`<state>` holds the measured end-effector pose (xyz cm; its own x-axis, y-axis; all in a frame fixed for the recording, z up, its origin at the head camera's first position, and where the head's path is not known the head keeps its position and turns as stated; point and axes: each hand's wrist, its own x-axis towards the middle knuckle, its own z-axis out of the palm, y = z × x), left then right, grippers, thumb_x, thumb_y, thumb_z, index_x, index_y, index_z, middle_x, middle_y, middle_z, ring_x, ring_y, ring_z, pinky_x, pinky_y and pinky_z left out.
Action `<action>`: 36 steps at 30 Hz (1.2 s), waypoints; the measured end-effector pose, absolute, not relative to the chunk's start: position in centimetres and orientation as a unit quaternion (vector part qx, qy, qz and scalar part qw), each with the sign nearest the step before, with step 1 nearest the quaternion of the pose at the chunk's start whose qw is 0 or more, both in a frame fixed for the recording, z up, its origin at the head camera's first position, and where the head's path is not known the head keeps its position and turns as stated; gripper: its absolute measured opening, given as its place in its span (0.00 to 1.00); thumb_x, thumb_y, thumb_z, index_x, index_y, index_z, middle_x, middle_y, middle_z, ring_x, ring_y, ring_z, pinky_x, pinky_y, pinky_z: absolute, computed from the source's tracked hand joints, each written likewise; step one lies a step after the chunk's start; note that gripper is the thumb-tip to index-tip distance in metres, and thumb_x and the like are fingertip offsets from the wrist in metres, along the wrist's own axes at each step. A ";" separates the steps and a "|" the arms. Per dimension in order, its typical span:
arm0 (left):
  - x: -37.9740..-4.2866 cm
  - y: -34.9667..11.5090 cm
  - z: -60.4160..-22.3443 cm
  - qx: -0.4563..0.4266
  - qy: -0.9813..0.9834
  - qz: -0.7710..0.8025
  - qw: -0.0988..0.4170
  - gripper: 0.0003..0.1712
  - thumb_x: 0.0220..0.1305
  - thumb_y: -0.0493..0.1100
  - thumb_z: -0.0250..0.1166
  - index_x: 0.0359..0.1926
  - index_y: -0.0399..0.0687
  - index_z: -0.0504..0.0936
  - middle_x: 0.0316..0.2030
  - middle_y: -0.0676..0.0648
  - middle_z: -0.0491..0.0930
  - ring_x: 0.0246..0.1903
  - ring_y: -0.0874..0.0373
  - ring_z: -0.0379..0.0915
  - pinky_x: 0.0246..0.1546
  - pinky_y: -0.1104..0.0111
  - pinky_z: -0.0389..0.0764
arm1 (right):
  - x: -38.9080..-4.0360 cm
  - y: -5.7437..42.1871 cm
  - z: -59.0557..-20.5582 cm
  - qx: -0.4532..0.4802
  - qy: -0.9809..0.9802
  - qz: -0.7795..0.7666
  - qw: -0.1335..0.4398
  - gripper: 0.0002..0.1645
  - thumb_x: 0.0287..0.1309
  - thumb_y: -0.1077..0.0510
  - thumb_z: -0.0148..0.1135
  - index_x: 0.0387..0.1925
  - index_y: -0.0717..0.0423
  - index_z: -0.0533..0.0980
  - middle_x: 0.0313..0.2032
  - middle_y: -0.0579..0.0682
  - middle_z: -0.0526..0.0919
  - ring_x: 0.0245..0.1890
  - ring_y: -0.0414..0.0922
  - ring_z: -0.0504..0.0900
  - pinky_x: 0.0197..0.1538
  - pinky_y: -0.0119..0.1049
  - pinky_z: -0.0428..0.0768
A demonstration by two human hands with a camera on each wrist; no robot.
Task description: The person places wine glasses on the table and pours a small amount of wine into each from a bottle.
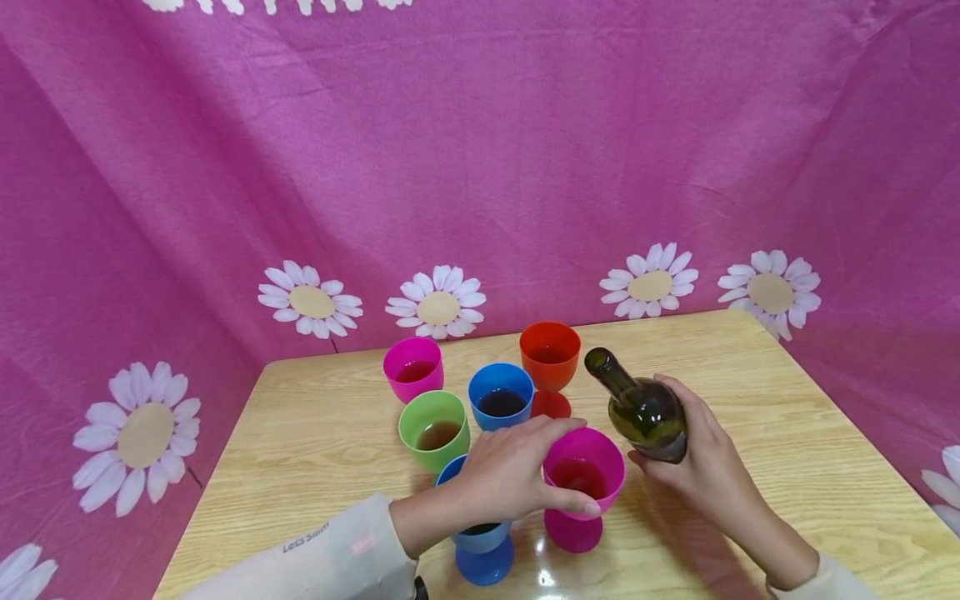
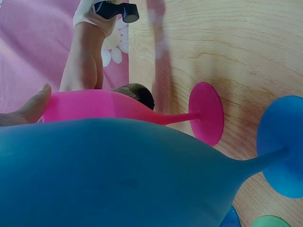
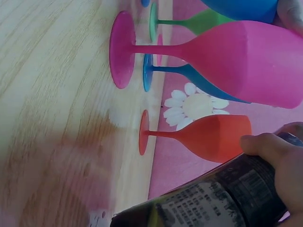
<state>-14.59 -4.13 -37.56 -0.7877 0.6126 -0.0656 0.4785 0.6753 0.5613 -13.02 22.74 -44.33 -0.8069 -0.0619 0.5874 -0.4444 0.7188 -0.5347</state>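
Observation:
My left hand [image 1: 510, 471] reaches over the near blue goblet [image 1: 483, 567] and spans the bowl of a pink goblet [image 1: 576, 531], thumb and fingers at its rim. The goblet stands upright on the table, dark red liquid inside. To its right, my right hand [image 1: 708, 462] grips a dark green wine bottle [image 1: 647, 412] around its body. The bottle leans with its neck toward the far left, its mouth apart from the goblets. A printed label shows on the bottle [image 3: 203, 203] in the right wrist view. The near blue goblet [image 2: 109, 165] fills much of the left wrist view.
Beyond my hands stand an orange-red goblet [image 1: 550, 346], another blue goblet [image 1: 501, 382], a green goblet [image 1: 431, 417] and a second pink goblet [image 1: 412, 367], each with dark liquid. A pink flowered cloth [image 1: 480, 192] rises behind the wooden table [image 1: 300, 467].

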 end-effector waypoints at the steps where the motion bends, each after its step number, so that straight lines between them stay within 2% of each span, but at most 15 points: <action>1: -14.6 -4.1 -37.6 0.301 0.907 0.268 0.126 0.51 0.50 0.75 0.73 0.74 0.70 0.69 0.55 0.62 0.78 0.51 0.66 0.74 0.39 0.68 0.77 | -13.1 22.7 -44.4 0.142 -0.884 0.349 0.277 0.68 0.29 0.68 0.87 0.75 0.54 0.62 0.61 0.62 0.76 0.57 0.60 0.77 0.62 0.12 0.54; 9: -14.6 -4.1 -37.7 0.299 0.909 0.264 0.124 0.51 0.50 0.75 0.73 0.74 0.70 0.69 0.57 0.62 0.78 0.52 0.65 0.74 0.40 0.67 0.77 | -13.9 22.7 -45.0 0.130 -0.875 0.375 0.277 0.69 0.31 0.68 0.88 0.75 0.52 0.61 0.62 0.61 0.76 0.57 0.60 0.78 0.61 0.13 0.56; 10: -14.6 -4.1 -37.7 0.300 0.909 0.263 0.123 0.51 0.50 0.75 0.73 0.73 0.71 0.69 0.57 0.61 0.78 0.52 0.65 0.74 0.40 0.67 0.78 | -14.0 22.7 -45.1 0.124 -0.875 0.381 0.273 0.68 0.31 0.67 0.88 0.75 0.52 0.60 0.62 0.62 0.76 0.57 0.60 0.78 0.63 0.19 0.61; 15: -14.6 -4.1 -37.7 0.305 0.909 0.258 0.117 0.52 0.50 0.75 0.73 0.74 0.70 0.68 0.56 0.61 0.78 0.52 0.65 0.74 0.40 0.68 0.77 | -14.3 22.8 -45.5 0.089 -0.875 0.406 0.250 0.68 0.36 0.65 0.87 0.77 0.48 0.57 0.62 0.61 0.77 0.56 0.57 0.78 0.59 0.29 0.67; 16: -14.6 -4.1 -37.7 0.305 0.910 0.257 0.116 0.52 0.50 0.75 0.73 0.74 0.70 0.68 0.56 0.61 0.78 0.52 0.65 0.74 0.40 0.68 0.77 | -14.3 22.9 -45.6 0.084 -0.873 0.413 0.246 0.68 0.37 0.65 0.86 0.77 0.48 0.56 0.61 0.62 0.78 0.57 0.57 0.77 0.58 0.30 0.67; 17: -14.6 -4.2 -37.7 0.305 0.910 0.256 0.116 0.52 0.50 0.75 0.73 0.74 0.70 0.68 0.56 0.61 0.78 0.52 0.65 0.74 0.40 0.68 0.77 | -14.4 22.9 -45.6 0.078 -0.872 0.418 0.242 0.68 0.38 0.65 0.86 0.78 0.47 0.55 0.61 0.61 0.78 0.56 0.56 0.77 0.56 0.27 0.65; 18: -14.6 -4.2 -37.7 0.305 0.910 0.256 0.116 0.52 0.50 0.75 0.73 0.74 0.70 0.68 0.56 0.61 0.78 0.52 0.65 0.74 0.40 0.68 0.77 | -14.4 22.9 -45.7 0.073 -0.871 0.424 0.238 0.68 0.39 0.64 0.86 0.78 0.47 0.54 0.60 0.62 0.78 0.56 0.56 0.77 0.55 0.29 0.66; 21: -14.5 -4.2 -37.6 0.304 0.910 0.258 0.118 0.51 0.50 0.75 0.73 0.74 0.70 0.68 0.56 0.60 0.78 0.52 0.65 0.74 0.39 0.68 0.78 | -14.7 23.0 -45.7 0.059 -0.865 0.447 0.220 0.69 0.43 0.64 0.85 0.79 0.45 0.50 0.61 0.63 0.77 0.58 0.57 0.76 0.58 0.38 0.68; 25: -14.6 -4.1 -37.6 0.302 0.909 0.261 0.120 0.51 0.50 0.74 0.73 0.74 0.70 0.69 0.55 0.60 0.79 0.51 0.65 0.74 0.39 0.69 0.78 | -15.1 23.2 -45.8 0.039 -0.858 0.472 0.196 0.69 0.47 0.62 0.83 0.79 0.45 0.46 0.63 0.65 0.73 0.59 0.59 0.74 0.59 0.56 0.69; 29: -14.6 -4.1 -37.6 0.303 0.909 0.262 0.119 0.51 0.50 0.75 0.73 0.73 0.70 0.69 0.55 0.61 0.79 0.51 0.65 0.74 0.39 0.69 0.77 | -15.2 23.4 -46.0 0.017 -0.855 0.484 0.183 0.69 0.49 0.58 0.83 0.80 0.42 0.44 0.64 0.64 0.73 0.59 0.57 0.73 0.58 0.53 0.69; 31: -14.5 -4.1 -37.6 0.304 0.908 0.262 0.118 0.51 0.50 0.75 0.73 0.73 0.70 0.69 0.55 0.61 0.79 0.51 0.66 0.74 0.39 0.69 0.77 | -15.3 23.5 -46.1 0.011 -0.854 0.489 0.177 0.70 0.50 0.56 0.82 0.80 0.41 0.42 0.64 0.63 0.73 0.59 0.54 0.72 0.59 0.46 0.69; 36: -14.5 -4.2 -37.6 0.305 0.908 0.263 0.116 0.51 0.50 0.75 0.73 0.73 0.70 0.69 0.54 0.61 0.79 0.50 0.66 0.74 0.38 0.69 0.77 | -15.3 23.9 -46.4 -0.001 -0.841 0.513 0.173 0.68 0.53 0.56 0.81 0.80 0.40 0.42 0.65 0.58 0.71 0.59 0.39 0.70 0.58 0.27 0.65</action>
<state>-14.51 -4.18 -37.61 -0.7873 0.6145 -0.0505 0.4922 0.6758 0.5486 -15.25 23.87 -46.40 -0.9403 0.1796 0.2891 -0.1750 0.4732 -0.8634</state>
